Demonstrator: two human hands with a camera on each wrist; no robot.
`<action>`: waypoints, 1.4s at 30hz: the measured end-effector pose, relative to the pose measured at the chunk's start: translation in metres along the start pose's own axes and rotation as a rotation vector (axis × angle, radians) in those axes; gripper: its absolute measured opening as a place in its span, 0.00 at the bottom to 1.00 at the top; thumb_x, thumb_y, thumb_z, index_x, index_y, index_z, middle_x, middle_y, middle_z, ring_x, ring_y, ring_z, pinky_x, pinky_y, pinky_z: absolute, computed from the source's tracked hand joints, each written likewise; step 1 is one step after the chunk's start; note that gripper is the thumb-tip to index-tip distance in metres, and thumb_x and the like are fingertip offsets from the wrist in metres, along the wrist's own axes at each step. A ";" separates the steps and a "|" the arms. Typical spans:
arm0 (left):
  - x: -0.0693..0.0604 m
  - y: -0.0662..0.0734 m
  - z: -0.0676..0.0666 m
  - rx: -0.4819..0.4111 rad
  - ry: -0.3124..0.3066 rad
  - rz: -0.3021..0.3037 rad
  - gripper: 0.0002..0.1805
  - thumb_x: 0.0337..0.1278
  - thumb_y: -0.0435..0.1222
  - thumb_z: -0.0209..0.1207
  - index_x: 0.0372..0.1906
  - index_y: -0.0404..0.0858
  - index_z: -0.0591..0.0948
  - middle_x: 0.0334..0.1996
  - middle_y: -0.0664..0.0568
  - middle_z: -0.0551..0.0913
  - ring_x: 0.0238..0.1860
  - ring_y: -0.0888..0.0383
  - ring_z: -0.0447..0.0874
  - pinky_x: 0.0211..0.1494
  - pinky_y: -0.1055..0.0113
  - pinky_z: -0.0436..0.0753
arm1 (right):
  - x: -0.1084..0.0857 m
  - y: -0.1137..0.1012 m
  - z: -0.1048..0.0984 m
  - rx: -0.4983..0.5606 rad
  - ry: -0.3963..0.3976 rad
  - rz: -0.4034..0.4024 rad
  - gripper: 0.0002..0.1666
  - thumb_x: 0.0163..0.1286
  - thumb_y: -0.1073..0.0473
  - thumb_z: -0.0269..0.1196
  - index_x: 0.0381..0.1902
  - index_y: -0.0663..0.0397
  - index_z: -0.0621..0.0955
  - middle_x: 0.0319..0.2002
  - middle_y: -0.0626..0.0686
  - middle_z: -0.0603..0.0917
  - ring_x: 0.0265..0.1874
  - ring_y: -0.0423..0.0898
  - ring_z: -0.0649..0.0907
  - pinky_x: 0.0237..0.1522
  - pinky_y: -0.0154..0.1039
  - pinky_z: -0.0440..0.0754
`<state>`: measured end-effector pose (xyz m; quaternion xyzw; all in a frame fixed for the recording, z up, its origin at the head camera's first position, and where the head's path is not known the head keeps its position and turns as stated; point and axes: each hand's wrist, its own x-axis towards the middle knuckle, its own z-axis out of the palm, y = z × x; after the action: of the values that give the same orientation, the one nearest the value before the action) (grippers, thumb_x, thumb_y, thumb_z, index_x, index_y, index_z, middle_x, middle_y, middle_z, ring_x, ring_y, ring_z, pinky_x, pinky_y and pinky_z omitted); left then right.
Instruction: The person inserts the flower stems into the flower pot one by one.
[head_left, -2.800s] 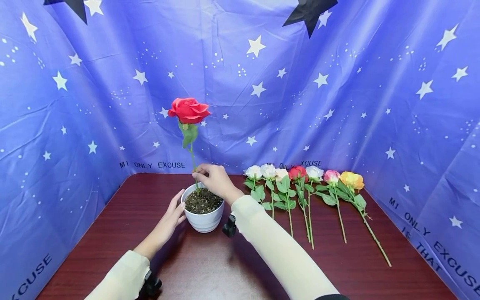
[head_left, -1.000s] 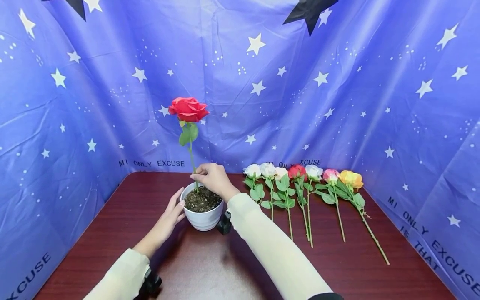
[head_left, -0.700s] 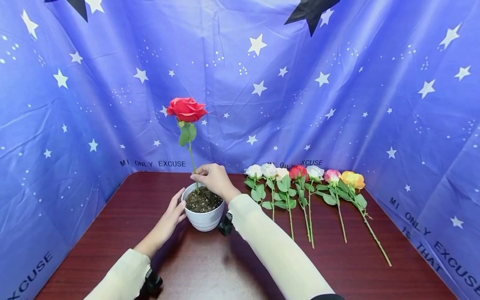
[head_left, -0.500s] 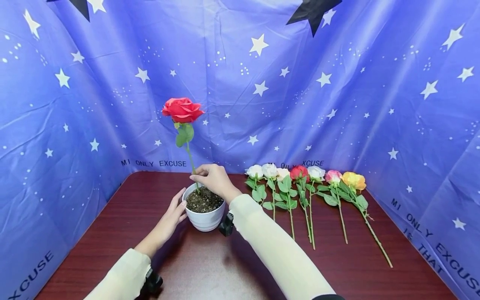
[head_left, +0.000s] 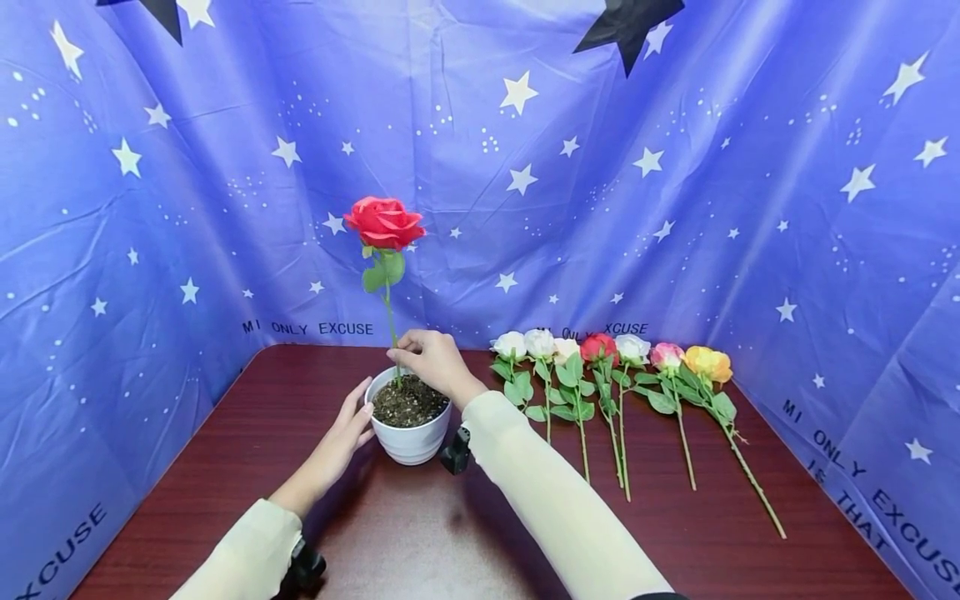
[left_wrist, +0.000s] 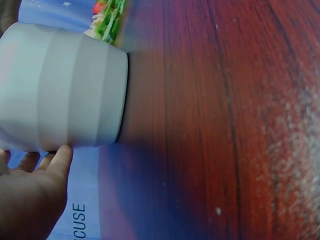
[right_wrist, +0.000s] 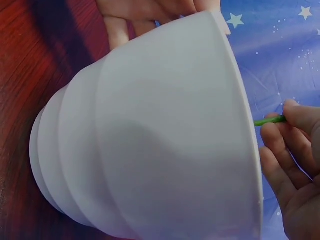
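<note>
A white ribbed pot filled with dark soil stands on the table. Upright in the soil is a tall red rose with green leaves under its bloom. My right hand pinches the rose's stem just above the rim; the right wrist view shows the green stem between thumb and finger. Against the pot's left side rest the extended fingers of my left hand. In the left wrist view those fingertips touch the pot wall. The stem's lower end is hidden in the soil.
Several cut flowers lie in a row on the right of the brown table, among them a red one, a pink one and a yellow one. A blue star-patterned cloth surrounds the table's back and sides.
The rose's bloom leaned slightly left half a second ago and now stands further right, more upright. My right hand has shifted a little right with the stem; my left hand stays at the pot.
</note>
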<state>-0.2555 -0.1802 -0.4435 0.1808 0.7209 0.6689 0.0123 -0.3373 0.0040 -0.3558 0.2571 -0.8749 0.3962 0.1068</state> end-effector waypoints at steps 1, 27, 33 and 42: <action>0.000 0.001 0.000 0.001 0.000 0.001 0.32 0.83 0.40 0.36 0.80 0.38 0.42 0.78 0.35 0.39 0.73 0.35 0.51 0.72 0.39 0.58 | 0.000 0.001 0.001 0.004 0.004 0.005 0.09 0.68 0.50 0.69 0.35 0.48 0.86 0.31 0.43 0.88 0.29 0.36 0.83 0.37 0.31 0.80; -0.001 0.003 0.001 0.009 -0.008 -0.010 0.32 0.82 0.40 0.36 0.80 0.37 0.42 0.78 0.34 0.38 0.74 0.36 0.47 0.72 0.38 0.57 | 0.000 -0.002 -0.001 0.080 -0.047 0.005 0.15 0.70 0.45 0.66 0.48 0.45 0.87 0.35 0.43 0.87 0.31 0.37 0.83 0.39 0.33 0.81; -0.001 0.002 0.000 0.019 -0.008 -0.005 0.32 0.82 0.41 0.37 0.80 0.37 0.42 0.78 0.36 0.39 0.74 0.37 0.47 0.72 0.39 0.58 | 0.002 -0.002 -0.001 0.047 -0.026 -0.031 0.12 0.71 0.50 0.65 0.46 0.49 0.87 0.38 0.45 0.89 0.39 0.38 0.85 0.46 0.34 0.81; -0.001 0.001 -0.001 0.007 -0.004 -0.011 0.32 0.82 0.41 0.37 0.80 0.39 0.42 0.78 0.35 0.39 0.74 0.37 0.47 0.72 0.38 0.57 | 0.002 0.002 0.003 0.010 -0.039 -0.055 0.09 0.73 0.53 0.64 0.46 0.47 0.87 0.39 0.44 0.89 0.42 0.38 0.86 0.48 0.35 0.82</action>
<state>-0.2541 -0.1812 -0.4427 0.1783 0.7241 0.6661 0.0166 -0.3401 0.0022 -0.3589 0.2893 -0.8674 0.3925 0.0990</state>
